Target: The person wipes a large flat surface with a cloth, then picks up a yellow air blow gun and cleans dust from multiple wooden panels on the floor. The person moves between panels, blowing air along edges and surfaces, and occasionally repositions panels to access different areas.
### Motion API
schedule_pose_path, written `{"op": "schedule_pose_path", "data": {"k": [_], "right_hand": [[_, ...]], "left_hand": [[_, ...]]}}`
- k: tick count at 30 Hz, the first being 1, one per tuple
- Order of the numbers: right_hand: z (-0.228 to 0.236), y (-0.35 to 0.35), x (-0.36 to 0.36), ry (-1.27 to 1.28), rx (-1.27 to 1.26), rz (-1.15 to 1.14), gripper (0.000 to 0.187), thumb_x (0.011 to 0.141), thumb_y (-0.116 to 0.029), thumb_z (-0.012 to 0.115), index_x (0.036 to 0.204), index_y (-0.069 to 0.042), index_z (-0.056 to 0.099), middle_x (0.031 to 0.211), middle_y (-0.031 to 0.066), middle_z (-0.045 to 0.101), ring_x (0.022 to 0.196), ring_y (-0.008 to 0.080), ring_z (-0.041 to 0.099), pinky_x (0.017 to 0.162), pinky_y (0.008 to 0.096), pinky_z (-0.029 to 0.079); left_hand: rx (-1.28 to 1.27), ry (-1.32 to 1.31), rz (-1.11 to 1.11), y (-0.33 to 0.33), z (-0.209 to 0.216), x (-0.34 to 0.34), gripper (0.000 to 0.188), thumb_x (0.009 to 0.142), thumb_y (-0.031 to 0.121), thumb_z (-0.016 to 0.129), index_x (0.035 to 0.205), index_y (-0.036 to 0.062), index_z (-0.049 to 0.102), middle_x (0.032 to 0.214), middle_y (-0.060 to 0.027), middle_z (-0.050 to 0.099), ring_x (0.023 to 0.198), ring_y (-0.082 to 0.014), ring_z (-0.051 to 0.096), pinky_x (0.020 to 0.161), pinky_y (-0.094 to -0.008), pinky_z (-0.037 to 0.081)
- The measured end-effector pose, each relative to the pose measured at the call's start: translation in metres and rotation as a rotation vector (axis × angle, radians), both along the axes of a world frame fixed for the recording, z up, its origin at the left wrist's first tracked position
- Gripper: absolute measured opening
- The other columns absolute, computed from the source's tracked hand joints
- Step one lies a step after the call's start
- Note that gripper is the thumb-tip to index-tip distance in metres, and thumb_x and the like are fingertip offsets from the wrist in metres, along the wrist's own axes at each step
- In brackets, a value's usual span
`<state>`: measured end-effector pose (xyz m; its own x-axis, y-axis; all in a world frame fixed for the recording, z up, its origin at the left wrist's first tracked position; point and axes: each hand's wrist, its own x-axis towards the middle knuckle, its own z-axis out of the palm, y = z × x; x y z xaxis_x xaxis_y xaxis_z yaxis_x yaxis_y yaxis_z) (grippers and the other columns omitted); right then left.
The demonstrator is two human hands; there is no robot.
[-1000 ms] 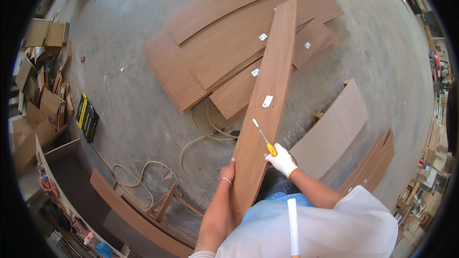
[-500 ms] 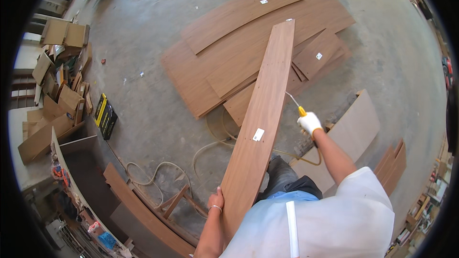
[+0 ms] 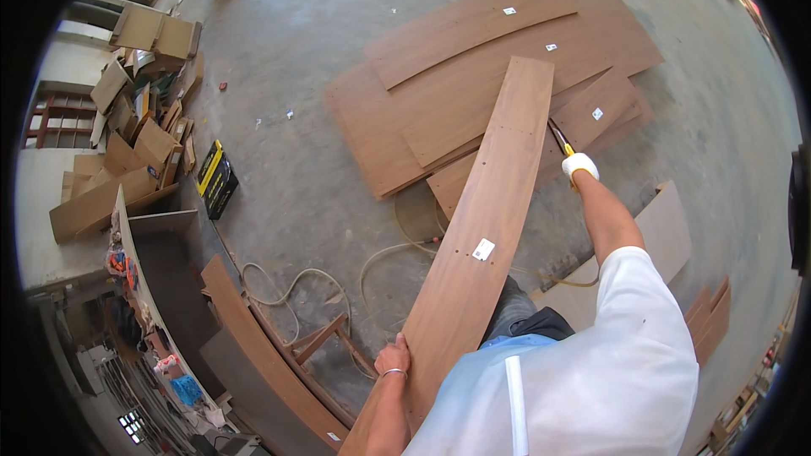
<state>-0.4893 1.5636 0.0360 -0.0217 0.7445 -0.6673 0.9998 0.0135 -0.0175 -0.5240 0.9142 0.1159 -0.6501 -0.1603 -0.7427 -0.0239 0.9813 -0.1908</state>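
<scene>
A long brown wood-grain board slants up and away from my body, a small white label on its face. My bare left hand is closed round the board's left edge near my waist, with a bracelet at the wrist. In my white-gloved right hand is an air blow gun with a yellow body and a thin metal nozzle. The nozzle points forward along the board's right side, close to its far part. A pale hose runs beneath the board.
Several brown panels lie stacked on the concrete floor ahead. Cardboard scraps are heaped at the left, near a black and yellow box. A cabinet-like frame stands lower left; a pale panel lies at right.
My right hand has moved forward along the board's right side with the air blow gun. The whole view has shifted, so the scene sits further right. My left hand keeps its hold.
</scene>
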Motion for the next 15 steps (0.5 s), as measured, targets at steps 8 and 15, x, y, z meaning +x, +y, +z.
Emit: {"op": "schedule_pose_path", "data": {"k": [8, 15], "right_hand": [[-0.049, -0.108, 0.045, 0.162, -0.169, -0.184, 0.021, 0.085, -0.02, 0.058, 0.09, 0.0, 0.064, 0.064, 0.0143, 0.06, 0.046, 0.0256, 0.057, 0.039, 0.0396, 0.041], [-0.102, -0.158, 0.047, 0.725, -0.559, -0.939, 0.021, 0.093, -0.025, 0.061, 0.101, -0.006, 0.059, 0.075, 0.0075, 0.062, 0.058, 0.0239, 0.059, 0.048, 0.0403, 0.047]], "left_hand": [[0.002, -0.005, 0.007, 0.002, 0.003, 0.0, 0.072, 0.095, 0.061, 0.032, 0.102, 0.0024, 0.073, 0.105, -0.0247, 0.068, 0.105, -0.0395, 0.064, 0.093, -0.047, 0.047], [0.009, 0.004, 0.034, -0.01, -0.004, 0.003, 0.073, 0.094, 0.062, 0.031, 0.101, 0.0022, 0.073, 0.106, -0.0251, 0.068, 0.105, -0.0395, 0.064, 0.094, -0.0467, 0.047]]}}
